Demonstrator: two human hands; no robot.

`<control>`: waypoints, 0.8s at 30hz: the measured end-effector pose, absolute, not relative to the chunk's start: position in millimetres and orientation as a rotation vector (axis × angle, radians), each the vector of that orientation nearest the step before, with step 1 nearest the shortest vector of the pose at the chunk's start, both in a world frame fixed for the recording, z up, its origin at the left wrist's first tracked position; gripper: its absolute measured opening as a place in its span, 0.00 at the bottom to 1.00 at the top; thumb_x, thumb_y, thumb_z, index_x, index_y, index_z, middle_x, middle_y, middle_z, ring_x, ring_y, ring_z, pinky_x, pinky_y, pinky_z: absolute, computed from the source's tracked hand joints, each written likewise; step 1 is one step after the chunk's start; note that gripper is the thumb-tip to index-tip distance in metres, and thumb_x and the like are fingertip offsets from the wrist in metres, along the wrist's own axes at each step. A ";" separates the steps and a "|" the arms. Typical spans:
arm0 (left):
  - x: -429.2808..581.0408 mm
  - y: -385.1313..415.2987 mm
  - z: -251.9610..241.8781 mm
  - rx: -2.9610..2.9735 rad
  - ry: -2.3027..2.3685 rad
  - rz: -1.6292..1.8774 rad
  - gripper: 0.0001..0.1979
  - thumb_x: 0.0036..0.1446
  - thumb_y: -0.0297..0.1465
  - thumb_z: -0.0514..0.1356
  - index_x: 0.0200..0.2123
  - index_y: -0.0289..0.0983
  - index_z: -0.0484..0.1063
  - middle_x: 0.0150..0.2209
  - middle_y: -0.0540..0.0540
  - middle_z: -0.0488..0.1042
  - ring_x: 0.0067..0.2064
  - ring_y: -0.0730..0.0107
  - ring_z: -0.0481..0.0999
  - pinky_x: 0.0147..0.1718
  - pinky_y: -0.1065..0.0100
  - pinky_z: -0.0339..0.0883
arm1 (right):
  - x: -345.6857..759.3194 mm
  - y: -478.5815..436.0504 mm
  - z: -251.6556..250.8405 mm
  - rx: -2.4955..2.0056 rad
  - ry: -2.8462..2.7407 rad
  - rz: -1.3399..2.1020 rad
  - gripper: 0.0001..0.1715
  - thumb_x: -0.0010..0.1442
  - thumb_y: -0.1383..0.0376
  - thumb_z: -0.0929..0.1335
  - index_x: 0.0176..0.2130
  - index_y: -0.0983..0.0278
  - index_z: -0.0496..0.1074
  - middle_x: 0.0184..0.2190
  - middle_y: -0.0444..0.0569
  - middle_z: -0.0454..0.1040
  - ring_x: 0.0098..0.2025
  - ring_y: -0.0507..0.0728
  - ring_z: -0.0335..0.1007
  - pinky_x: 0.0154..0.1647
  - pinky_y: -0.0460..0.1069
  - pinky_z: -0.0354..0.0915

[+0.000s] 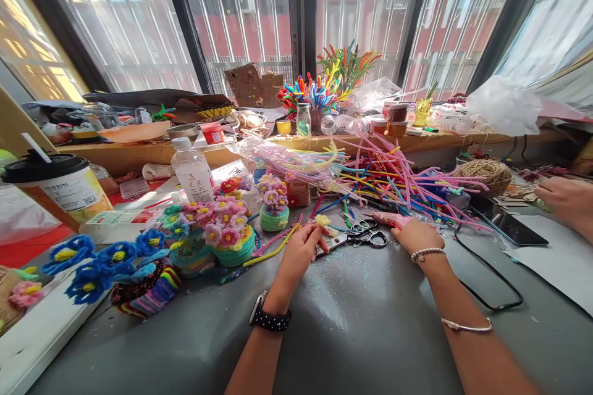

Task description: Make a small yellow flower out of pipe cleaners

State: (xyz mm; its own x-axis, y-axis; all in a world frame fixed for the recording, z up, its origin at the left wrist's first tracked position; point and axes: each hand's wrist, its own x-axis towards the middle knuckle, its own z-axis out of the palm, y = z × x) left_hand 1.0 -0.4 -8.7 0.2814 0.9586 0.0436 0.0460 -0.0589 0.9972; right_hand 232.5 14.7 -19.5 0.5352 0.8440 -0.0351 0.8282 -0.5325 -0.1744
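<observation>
My left hand (300, 250) is closed in a pinch on a small yellow fuzzy-wire flower (323, 220), held up above the grey table. Farther right, my right hand (419, 237) is closed round a pink tool (389, 218) that looks like a glue gun; its grip is hidden by my fingers. Between my hands lie scissors (373, 236) with black handles. Left of my left hand stand a pot of pink fuzzy flowers (234, 250) and a smaller flower pot (274, 216). A striped pot with blue flowers (146, 287) stands nearer me.
Behind my hands spreads a pile of coloured pipe cleaners (393, 179). A phone (509, 222), a black cord (495, 307) and a twine ball (486, 176) lie right. Another person's hand (569, 200) is at the right edge. A drink cup (58, 188) and bottle (192, 170) stand left.
</observation>
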 end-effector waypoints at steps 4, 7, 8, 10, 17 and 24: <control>0.9 1.2 -10.2 1.378 1.019 1.033 0.14 0.48 0.39 0.50 0.29 0.32 0.63 0.17 0.52 0.66 0.13 0.84 0.51 0.13 0.76 0.42 | 232.9 17.4 -19.0 -2.668 -1.441 0.175 0.23 0.50 0.59 0.60 0.41 0.71 0.69 0.40 0.62 0.70 0.42 0.65 0.66 0.35 0.53 0.62; 0.9 2.1 -11.7 1.336 1.018 1.055 0.12 0.49 0.38 0.50 0.27 0.33 0.61 0.17 0.53 0.65 0.13 0.84 0.50 0.13 0.76 0.42 | 234.7 16.8 -17.2 -2.662 -1.463 0.171 0.24 0.50 0.57 0.60 0.40 0.70 0.70 0.40 0.60 0.70 0.41 0.64 0.67 0.34 0.52 0.62; 0.8 1.9 -11.8 1.326 1.020 1.063 0.12 0.49 0.38 0.50 0.27 0.34 0.61 0.16 0.53 0.64 0.13 0.84 0.50 0.13 0.76 0.42 | 234.9 16.2 -15.9 -2.661 -1.465 0.169 0.25 0.50 0.56 0.60 0.39 0.70 0.70 0.40 0.60 0.70 0.41 0.64 0.67 0.34 0.52 0.62; 0.5 0.8 -11.2 1.325 1.036 1.085 0.11 0.49 0.38 0.51 0.26 0.34 0.61 0.15 0.55 0.61 0.14 0.84 0.50 0.14 0.76 0.42 | 233.9 14.3 -11.9 -2.656 -1.471 0.161 0.27 0.49 0.53 0.59 0.39 0.70 0.71 0.39 0.61 0.70 0.40 0.64 0.67 0.33 0.52 0.61; -1.0 -4.4 -6.1 1.359 1.089 1.179 0.11 0.45 0.38 0.57 0.25 0.35 0.64 0.16 0.56 0.60 0.18 0.83 0.57 0.19 0.77 0.51 | 216.1 3.5 7.7 -2.531 -1.526 0.104 0.28 0.47 0.49 0.58 0.34 0.69 0.70 0.31 0.60 0.72 0.32 0.63 0.70 0.25 0.49 0.60; -0.9 -4.1 -7.9 1.391 1.094 1.236 0.12 0.43 0.35 0.59 0.31 0.35 0.70 0.31 0.48 0.72 0.33 0.73 0.69 0.33 0.74 0.60 | 197.4 -6.4 15.6 -2.140 -1.736 0.594 0.22 0.49 0.49 0.58 0.25 0.65 0.63 0.15 0.44 0.67 0.11 0.50 0.63 0.13 0.42 0.54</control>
State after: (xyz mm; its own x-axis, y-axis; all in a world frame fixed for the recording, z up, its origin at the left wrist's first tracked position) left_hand -0.9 -4.1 -7.9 0.0915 0.9841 0.1521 0.0311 -0.1554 0.9874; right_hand 197.4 -6.4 15.6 0.1750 0.9777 -0.1163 0.8441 -0.2098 -0.4934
